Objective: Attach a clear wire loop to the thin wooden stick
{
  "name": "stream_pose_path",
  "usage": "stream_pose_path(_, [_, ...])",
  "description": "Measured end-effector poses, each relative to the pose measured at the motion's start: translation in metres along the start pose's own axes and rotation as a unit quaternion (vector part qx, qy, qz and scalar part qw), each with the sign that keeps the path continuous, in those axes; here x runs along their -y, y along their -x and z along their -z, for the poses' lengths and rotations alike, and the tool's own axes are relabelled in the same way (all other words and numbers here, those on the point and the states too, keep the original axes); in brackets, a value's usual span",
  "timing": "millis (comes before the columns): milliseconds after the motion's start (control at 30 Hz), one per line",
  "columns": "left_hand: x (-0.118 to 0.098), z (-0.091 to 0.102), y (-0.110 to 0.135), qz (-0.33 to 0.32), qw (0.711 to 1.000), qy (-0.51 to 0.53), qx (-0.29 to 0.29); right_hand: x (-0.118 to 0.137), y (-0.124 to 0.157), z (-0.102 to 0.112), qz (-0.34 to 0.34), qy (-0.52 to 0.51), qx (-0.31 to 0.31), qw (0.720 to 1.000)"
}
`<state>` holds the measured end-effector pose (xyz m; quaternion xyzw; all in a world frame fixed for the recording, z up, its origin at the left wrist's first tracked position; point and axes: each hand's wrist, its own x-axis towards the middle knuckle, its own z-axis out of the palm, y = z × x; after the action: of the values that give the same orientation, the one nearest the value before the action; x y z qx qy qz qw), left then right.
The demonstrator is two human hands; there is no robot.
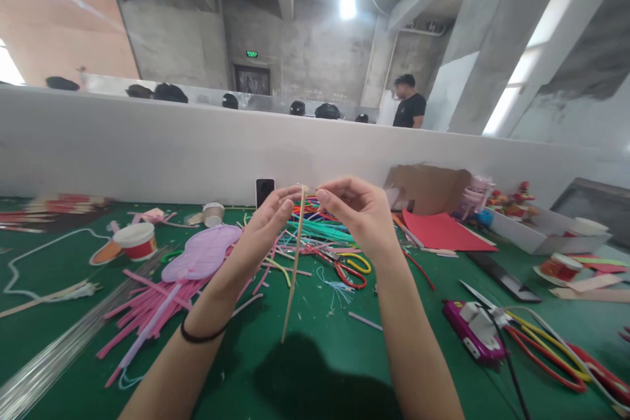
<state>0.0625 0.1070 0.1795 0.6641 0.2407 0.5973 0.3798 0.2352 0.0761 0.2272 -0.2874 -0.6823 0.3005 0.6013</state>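
A thin pale wooden stick (294, 269) hangs almost upright in front of me, its lower end tilted slightly left. At its top, the fingertips of my left hand (266, 220) are closed on it; a dark band circles that wrist. My right hand (367, 213) is just right of the stick's top, thumb and index finger pinched together. Whatever lies between those fingers is too small to make out. Behind the hands lie many coloured pipe cleaners (319, 230) and pliers with red handles (349, 272).
To the left are a lilac fuzzy shape (204, 252), pink pipe cleaners (152, 312), a paper cup (135, 241) and clear rods (63, 354). On the right are red paper (445, 231), a purple power strip (475, 335), scissors (546, 351) and a white box (541, 233). A white partition (197, 151) stands behind.
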Motion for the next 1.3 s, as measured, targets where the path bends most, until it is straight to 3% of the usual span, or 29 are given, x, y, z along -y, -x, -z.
stream_pose_path(100, [0.006, 0.002, -0.004, 0.027, 0.999, 0.041, 0.021, 0.000, -0.001, 0.000, -0.006, 0.013, -0.002, 1.000])
stream_pose_path(300, [0.002, 0.009, -0.006, -0.029, 0.998, 0.026, -0.049, 0.004, -0.003, 0.001, 0.003, 0.025, 0.005, 1.000])
stream_pose_path(467, [-0.013, 0.016, -0.002, -0.061, 0.993, 0.000, -0.103, 0.008, -0.004, 0.002, 0.001, 0.048, 0.008, 0.999])
stream_pose_path(667, [-0.039, 0.015, 0.004, -0.086, 0.975, -0.116, -0.168, 0.017, -0.007, 0.007, 0.002, 0.097, 0.024, 0.995])
stream_pose_path(800, [-0.044, 0.014, 0.006, -0.063, 0.980, -0.102, -0.161, 0.024, -0.010, 0.012, -0.013, 0.120, 0.042, 0.992])
stream_pose_path(1067, [-0.045, 0.015, 0.002, -0.028, 0.993, 0.014, -0.115, 0.017, -0.009, 0.009, -0.036, 0.057, 0.058, 0.996])
stream_pose_path(1300, [-0.050, 0.016, 0.002, -0.023, 0.993, 0.029, -0.112, 0.017, -0.007, 0.007, -0.050, 0.042, 0.061, 0.996])
